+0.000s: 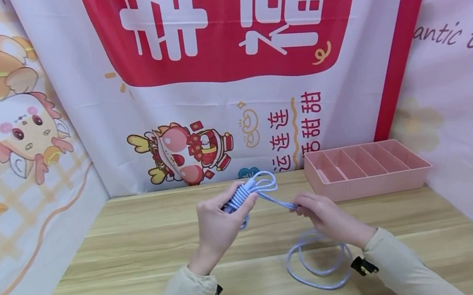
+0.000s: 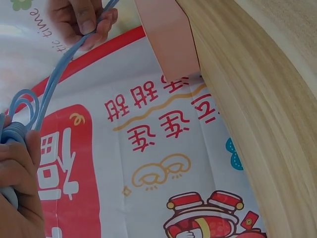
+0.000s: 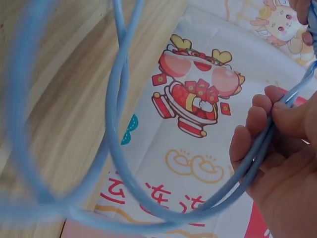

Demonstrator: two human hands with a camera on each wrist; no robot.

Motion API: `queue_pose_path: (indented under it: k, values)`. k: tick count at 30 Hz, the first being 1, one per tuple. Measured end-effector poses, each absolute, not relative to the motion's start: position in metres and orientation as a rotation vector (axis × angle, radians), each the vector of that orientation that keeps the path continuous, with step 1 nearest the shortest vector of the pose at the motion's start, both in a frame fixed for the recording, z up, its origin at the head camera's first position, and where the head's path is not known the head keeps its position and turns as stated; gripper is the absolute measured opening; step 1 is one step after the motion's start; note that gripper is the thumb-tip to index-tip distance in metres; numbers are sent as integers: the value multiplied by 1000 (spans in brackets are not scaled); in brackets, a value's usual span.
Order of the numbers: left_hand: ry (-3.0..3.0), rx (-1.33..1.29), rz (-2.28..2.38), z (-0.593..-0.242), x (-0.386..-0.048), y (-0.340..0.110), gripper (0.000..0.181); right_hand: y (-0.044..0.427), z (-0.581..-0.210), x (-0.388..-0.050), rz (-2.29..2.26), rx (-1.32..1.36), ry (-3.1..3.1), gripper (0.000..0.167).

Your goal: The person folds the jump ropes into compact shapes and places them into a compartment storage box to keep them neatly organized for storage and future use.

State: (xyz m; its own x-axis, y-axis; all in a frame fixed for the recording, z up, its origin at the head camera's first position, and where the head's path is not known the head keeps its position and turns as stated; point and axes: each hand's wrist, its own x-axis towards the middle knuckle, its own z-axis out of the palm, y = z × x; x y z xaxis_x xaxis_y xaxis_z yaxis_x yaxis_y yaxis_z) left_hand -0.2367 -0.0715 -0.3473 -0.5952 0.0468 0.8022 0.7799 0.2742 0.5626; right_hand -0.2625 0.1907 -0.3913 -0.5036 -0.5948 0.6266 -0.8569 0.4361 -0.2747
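Observation:
A light blue cord [image 1: 238, 197] is partly wound into a tight bundle, with small loops standing out at its top. My left hand [image 1: 219, 219] grips that bundle between thumb and fingers above the table. Two strands run from it to my right hand [image 1: 324, 213], which pinches them to the right and a little lower. Below the right hand, the rest of the cord hangs in wide loops [image 3: 114, 99], seen large in the right wrist view. In the left wrist view the wound coils [image 2: 14, 133] show at the left edge, partly covered by fingers.
A pink divided box [image 1: 371, 186] with several compartments stands at the back right of the wooden table [image 1: 145, 273], against the printed cloth backdrop [image 1: 228, 92]. Printed cloth walls [image 1: 14, 226] rise on the left and right sides.

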Motion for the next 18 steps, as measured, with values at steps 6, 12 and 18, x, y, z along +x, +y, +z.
queue_pose_path:
  k: [6, 12, 18]
  values:
    - [-1890, -724, -1344, -362, -248, -73, 33, 190, -385, -255, 725, 1018, -2469, 21]
    - [-1855, -694, -1354, -361, -248, -73, 34, 185, -383, -247, 584, 1045, -2428, 19]
    - [-1905, -678, -1354, -360, -247, -72, 32, 185, -381, -240, 614, 1102, -2366, 12]
